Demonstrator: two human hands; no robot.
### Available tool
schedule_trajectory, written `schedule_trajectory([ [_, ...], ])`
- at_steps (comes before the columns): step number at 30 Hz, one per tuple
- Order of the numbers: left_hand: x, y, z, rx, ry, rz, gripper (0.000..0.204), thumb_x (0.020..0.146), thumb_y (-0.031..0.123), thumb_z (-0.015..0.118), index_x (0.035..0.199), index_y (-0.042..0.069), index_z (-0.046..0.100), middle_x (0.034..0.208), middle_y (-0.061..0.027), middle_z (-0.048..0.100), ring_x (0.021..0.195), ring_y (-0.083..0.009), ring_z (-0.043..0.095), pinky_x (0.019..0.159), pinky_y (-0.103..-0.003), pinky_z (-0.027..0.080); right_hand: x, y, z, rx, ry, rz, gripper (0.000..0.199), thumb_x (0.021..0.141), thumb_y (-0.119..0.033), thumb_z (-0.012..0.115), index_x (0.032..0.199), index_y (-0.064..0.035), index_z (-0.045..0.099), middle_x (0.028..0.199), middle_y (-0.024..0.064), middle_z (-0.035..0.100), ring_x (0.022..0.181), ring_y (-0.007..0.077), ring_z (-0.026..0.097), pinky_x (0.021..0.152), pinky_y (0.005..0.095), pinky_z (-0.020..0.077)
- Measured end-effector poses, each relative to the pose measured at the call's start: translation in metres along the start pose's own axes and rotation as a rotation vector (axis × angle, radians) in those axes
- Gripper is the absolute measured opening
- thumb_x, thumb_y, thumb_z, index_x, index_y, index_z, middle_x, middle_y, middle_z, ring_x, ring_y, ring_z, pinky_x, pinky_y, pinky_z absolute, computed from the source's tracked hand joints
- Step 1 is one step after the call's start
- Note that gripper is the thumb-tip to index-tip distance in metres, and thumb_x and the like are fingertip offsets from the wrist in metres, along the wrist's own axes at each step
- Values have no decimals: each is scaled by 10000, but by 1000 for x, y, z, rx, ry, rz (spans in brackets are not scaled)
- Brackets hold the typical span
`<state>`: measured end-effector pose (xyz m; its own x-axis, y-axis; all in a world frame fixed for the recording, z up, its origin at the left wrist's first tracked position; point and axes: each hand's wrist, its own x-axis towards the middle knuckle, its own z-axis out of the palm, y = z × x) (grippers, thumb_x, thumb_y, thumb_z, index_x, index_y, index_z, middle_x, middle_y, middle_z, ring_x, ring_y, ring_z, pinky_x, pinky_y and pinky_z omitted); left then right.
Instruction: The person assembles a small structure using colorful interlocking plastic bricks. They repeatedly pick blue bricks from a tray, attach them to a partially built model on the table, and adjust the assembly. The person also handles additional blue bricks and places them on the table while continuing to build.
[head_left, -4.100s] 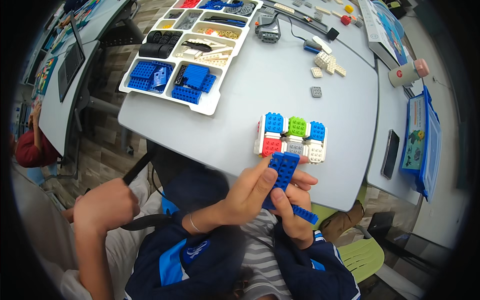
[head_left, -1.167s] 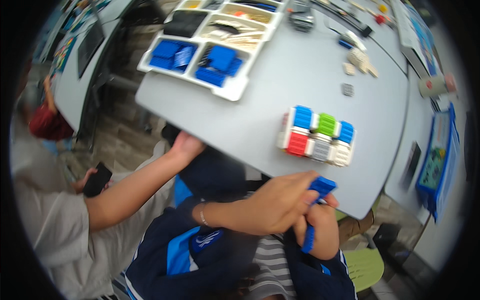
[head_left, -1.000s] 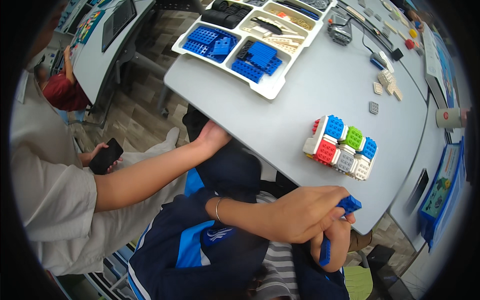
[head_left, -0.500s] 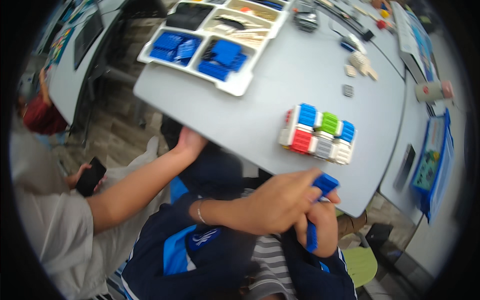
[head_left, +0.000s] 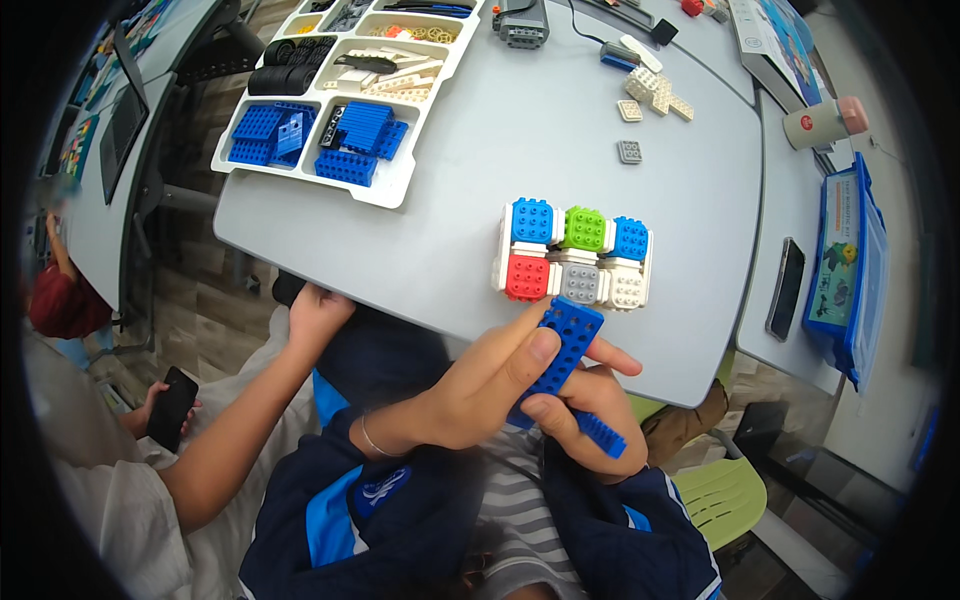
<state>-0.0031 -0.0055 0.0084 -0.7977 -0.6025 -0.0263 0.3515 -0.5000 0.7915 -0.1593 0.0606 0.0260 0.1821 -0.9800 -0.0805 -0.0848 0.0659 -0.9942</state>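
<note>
Closest to me, my right hand is curled around the lower part of a long blue brick plate, with a second blue strip sticking out under its fingers. My left hand grips the same plate from the left, thumb pressed on its studded face. The plate hangs just off the near edge of the grey table, its top end right below a block of coloured cubes, blue, green, blue over red, grey and white. To my left another person's hand rests at the table edge; their other hand holds a black phone. Farther out sits a white sorting tray with blue bricks and black parts. To the right lie a dark phone and a blue box; beyond, small loose grey and beige plates.
</note>
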Motion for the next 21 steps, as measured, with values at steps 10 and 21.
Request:
schedule_trajectory([
  [10, 10, -8, 1, -150, 48, -44, 695, 1108, 537, 183, 1294, -50, 506, 1209, -235, 653, 1081, -257, 651, 977, -358, 510, -6, 5, -7, 58, -28, 227, 206, 1037, -198, 629, 1004, -22, 732, 880, 58, 646, 886, 155, 583, 785, 315, 470],
  [21, 11, -12, 8, -135, 69, 62, 645, 1093, 568, 170, 1081, 5, 486, 1094, -280, 650, 960, -253, 663, 904, -365, 524, -11, 30, 16, 39, 207, 15, 222, 974, -206, 679, 1083, -33, 767, 1441, 199, 528, 1356, 325, 491, 1095, 418, 406],
])
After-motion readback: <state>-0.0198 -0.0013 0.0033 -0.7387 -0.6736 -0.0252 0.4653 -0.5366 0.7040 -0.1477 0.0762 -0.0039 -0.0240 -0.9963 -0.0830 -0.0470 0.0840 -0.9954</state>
